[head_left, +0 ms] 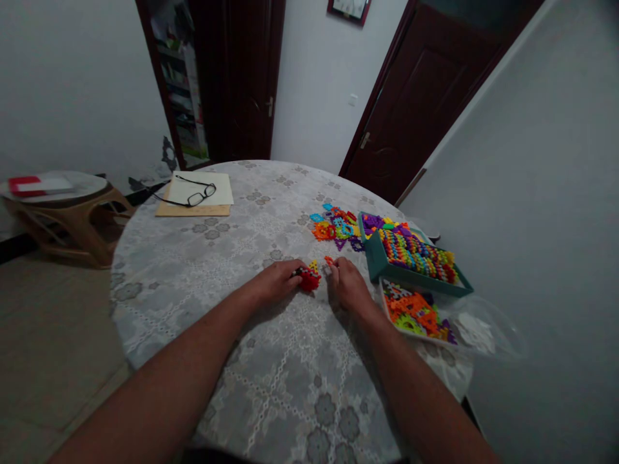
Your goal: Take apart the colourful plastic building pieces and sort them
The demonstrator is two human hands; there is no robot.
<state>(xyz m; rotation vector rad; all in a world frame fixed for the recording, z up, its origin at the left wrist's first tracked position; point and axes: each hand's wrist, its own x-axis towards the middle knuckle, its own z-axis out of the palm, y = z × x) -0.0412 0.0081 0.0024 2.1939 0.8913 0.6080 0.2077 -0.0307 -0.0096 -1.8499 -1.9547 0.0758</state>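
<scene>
Near the middle of the round table, my left hand [281, 280] is closed on a small cluster of plastic building pieces [309, 279], mostly red with some black and a yellow piece sticking up. A short gap to the right, my right hand [346, 281] pinches a small orange building piece [329, 260] between thumb and fingers. Its exact shape is too small to make out. Just beyond my right hand lies a loose heap of coloured plastic pieces [333, 225] in blue, orange, red, yellow and purple.
On the right stand a green box [416, 274] with rows of coloured pieces, a white tray [411, 332] of mixed pieces and a clear plastic container [507, 332]. Glasses [195, 198] rest on papers [222, 187] at the far left. A stool [82, 225] stands beyond the table.
</scene>
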